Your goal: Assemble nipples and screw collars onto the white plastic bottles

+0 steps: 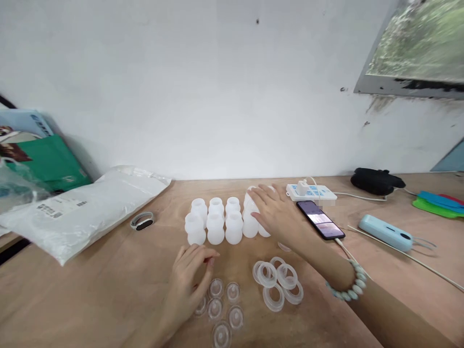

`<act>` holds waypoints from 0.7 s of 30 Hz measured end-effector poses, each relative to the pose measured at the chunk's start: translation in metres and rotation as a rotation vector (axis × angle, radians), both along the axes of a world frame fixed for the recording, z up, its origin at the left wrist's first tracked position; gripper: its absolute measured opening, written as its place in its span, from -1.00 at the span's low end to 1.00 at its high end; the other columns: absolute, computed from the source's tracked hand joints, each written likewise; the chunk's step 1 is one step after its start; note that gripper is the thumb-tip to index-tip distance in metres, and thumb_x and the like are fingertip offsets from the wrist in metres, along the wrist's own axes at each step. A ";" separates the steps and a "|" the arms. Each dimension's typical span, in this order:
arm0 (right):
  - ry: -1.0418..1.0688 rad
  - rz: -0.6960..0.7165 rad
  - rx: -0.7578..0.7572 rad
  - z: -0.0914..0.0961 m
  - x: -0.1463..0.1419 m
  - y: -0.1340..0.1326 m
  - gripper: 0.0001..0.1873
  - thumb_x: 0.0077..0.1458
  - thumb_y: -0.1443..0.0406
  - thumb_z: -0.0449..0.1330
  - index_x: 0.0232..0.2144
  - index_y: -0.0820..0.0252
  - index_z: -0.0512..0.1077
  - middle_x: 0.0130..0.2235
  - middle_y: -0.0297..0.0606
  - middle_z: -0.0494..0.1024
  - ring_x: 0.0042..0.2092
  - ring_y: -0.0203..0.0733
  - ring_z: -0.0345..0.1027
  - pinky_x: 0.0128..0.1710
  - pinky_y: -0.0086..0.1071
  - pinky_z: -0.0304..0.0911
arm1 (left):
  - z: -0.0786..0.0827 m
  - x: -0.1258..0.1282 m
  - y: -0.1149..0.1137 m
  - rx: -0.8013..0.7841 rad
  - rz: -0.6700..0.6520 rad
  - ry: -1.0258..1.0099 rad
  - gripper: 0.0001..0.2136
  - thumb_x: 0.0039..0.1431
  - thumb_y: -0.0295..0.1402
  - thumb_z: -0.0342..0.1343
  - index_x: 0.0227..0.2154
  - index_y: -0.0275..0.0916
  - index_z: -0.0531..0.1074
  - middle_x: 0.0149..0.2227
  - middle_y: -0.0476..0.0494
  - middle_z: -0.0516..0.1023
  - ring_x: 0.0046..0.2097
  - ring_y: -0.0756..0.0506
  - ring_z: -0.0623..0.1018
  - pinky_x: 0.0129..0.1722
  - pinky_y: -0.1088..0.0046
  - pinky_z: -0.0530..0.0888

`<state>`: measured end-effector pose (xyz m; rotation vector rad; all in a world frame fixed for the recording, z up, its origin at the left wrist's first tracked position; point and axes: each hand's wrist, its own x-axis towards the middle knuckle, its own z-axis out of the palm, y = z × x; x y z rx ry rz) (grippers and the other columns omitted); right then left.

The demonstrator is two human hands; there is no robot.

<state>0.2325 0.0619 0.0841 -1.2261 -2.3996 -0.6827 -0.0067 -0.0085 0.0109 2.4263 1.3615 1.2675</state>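
Several white translucent bottles (215, 228), each with a pinched waist and open neck, stand upright in two rows. My right hand (270, 208) lies over the bottles at the right end, fingers stretched out and spread, touching at least one and partly hiding them. Close in front of the left bottles is my left hand (192, 275), its fingers loosely curled, the thumb a little apart from the forefinger, nothing visible between them. Beside and partly under it lie several clear teat-like domes (215, 308) with round flanges. Several translucent rings (273, 297) lie in an overlapping heap below my right forearm.
At the left are a white plastic mailer bag (87, 208), a green folder (54, 164) and a grey fitness band (142, 221). To the right lie a power strip (328, 193), a phone (321, 220), a light-blue device (386, 233), a black case (377, 181) and cables. A wall closes the back.
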 end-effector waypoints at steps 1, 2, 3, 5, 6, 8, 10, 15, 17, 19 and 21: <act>-0.016 0.003 -0.005 -0.001 -0.003 0.003 -0.64 0.26 0.40 0.20 0.10 0.35 0.38 0.15 0.15 0.50 0.22 0.21 0.32 0.24 0.20 0.13 | -0.001 -0.002 -0.001 -0.004 0.000 0.006 -0.82 0.26 -0.45 -0.06 -0.32 -0.16 0.45 -0.43 -0.04 0.60 -0.38 -0.12 0.52 -0.31 0.37 0.30; -0.034 0.004 -0.010 -0.001 -0.005 0.005 -0.69 0.26 0.39 0.20 0.05 0.32 0.41 0.11 0.13 0.54 0.20 0.19 0.34 0.25 0.21 0.11 | -0.001 -0.003 -0.001 -0.009 0.001 0.011 -0.82 0.27 -0.45 -0.06 -0.32 -0.16 0.45 -0.42 -0.04 0.60 -0.38 -0.12 0.53 -0.30 0.37 0.30; -0.050 0.003 -0.013 -0.001 -0.005 0.004 -0.74 0.27 0.39 0.21 0.00 0.30 0.43 0.07 0.09 0.57 0.18 0.17 0.37 0.26 0.22 0.09 | 0.000 -0.004 -0.002 -0.009 0.003 0.011 -0.82 0.27 -0.46 -0.06 -0.32 -0.15 0.45 -0.43 -0.03 0.60 -0.38 -0.12 0.53 -0.30 0.37 0.30; -0.065 0.015 -0.017 0.000 -0.003 -0.003 -0.83 0.26 0.38 0.23 -0.08 0.25 0.46 -0.01 0.02 0.62 0.15 0.14 0.40 0.28 0.23 0.05 | 0.003 -0.005 -0.004 0.008 0.006 0.000 -0.82 0.28 -0.47 -0.06 -0.31 -0.14 0.44 -0.42 -0.02 0.60 -0.37 -0.12 0.55 -0.28 0.37 0.30; -0.058 0.030 -0.017 0.001 -0.001 -0.008 -0.85 0.26 0.38 0.23 -0.10 0.24 0.46 -0.03 0.00 0.62 0.16 0.13 0.39 0.30 0.24 0.02 | 0.005 -0.005 -0.005 0.025 0.004 -0.012 -0.83 0.28 -0.48 -0.05 -0.30 -0.14 0.43 -0.42 -0.01 0.60 -0.36 -0.12 0.55 -0.28 0.37 0.30; 0.002 0.068 -0.009 0.004 0.007 -0.020 -0.85 0.26 0.38 0.22 -0.10 0.23 0.44 -0.04 -0.04 0.62 0.19 0.13 0.37 0.32 0.26 -0.03 | 0.007 -0.005 -0.007 0.049 0.001 -0.047 -0.83 0.28 -0.49 -0.03 -0.27 -0.12 0.43 -0.38 0.01 0.60 -0.33 -0.13 0.57 -0.25 0.37 0.30; 0.109 0.101 -0.006 0.006 0.017 -0.033 -0.82 0.29 0.36 0.18 -0.05 0.20 0.41 -0.03 -0.08 0.61 0.21 0.11 0.35 0.33 0.28 -0.10 | 0.005 -0.004 -0.009 0.055 -0.015 -0.067 -0.83 0.27 -0.50 0.00 -0.21 -0.10 0.42 -0.32 0.00 0.60 -0.26 -0.14 0.58 -0.19 0.36 0.32; 0.356 0.202 -0.064 0.003 0.029 -0.060 -0.80 0.35 0.24 0.14 -0.02 0.14 0.36 -0.06 -0.18 0.61 0.15 0.04 0.39 0.32 0.14 -0.10 | -0.005 -0.004 -0.014 0.005 -0.079 -0.030 -0.69 0.30 -0.44 0.08 0.06 -0.04 0.35 0.00 -0.12 0.55 0.00 -0.20 0.53 -0.01 0.32 0.35; 0.443 0.246 -0.097 -0.002 0.025 -0.069 -0.80 0.36 0.21 0.12 -0.02 0.13 0.36 -0.09 -0.21 0.61 0.08 0.00 0.43 0.27 0.05 -0.01 | -0.008 -0.005 -0.014 -0.028 -0.121 -0.018 -0.59 0.31 -0.30 0.13 0.19 -0.01 0.26 0.10 -0.15 0.51 0.08 -0.25 0.48 0.06 0.27 0.33; 0.532 0.282 -0.139 -0.009 0.018 -0.075 -0.80 0.37 0.17 0.10 -0.04 0.10 0.36 -0.13 -0.25 0.60 -0.02 -0.05 0.46 0.21 -0.03 0.07 | -0.011 -0.005 -0.014 -0.046 -0.178 -0.008 -0.45 0.28 -0.10 0.18 0.27 0.00 0.17 0.15 -0.18 0.48 0.12 -0.31 0.46 0.09 0.21 0.33; 0.603 0.327 -0.182 -0.017 0.010 -0.078 -0.80 0.38 0.14 0.08 -0.06 0.09 0.35 -0.17 -0.29 0.59 -0.10 -0.09 0.47 0.16 -0.07 0.10 | -0.011 -0.004 -0.013 -0.035 -0.220 0.003 -0.37 0.22 0.01 0.20 0.28 0.00 0.16 0.12 -0.19 0.52 0.07 -0.33 0.49 0.06 0.19 0.36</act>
